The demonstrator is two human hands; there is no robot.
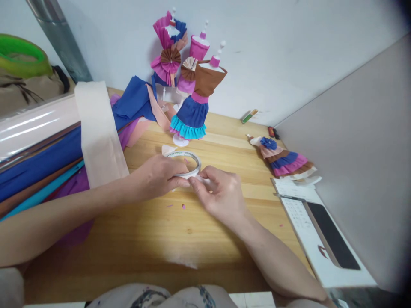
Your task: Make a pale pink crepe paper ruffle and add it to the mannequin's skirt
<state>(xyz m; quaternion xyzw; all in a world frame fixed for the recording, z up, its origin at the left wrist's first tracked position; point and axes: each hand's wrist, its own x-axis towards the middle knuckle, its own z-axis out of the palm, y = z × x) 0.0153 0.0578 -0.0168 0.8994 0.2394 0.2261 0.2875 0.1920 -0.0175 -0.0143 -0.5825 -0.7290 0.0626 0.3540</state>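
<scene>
My left hand (157, 177) is closed around the near side of a roll of white tape (198, 160), its fingers reaching through the ring. The roll is tilted up above the wooden table. Right beside it, my right hand (221, 190) pinches at the roll's near edge, with a short white strip showing between thumb and curled fingers, which looks like tape. Just behind the roll lies a small cream scrap (167, 149). A few tiny purple scraps (183, 206) are on the table in front of the hands.
Small dress forms in crepe-paper dresses (192, 112) stand against the wall. Another paper dress (289, 162) lies at the right. Coloured paper rolls (41, 154) and a cream strip (99, 132) fill the left side. A notebook with a dark phone-like slab (332, 235) lies at the right.
</scene>
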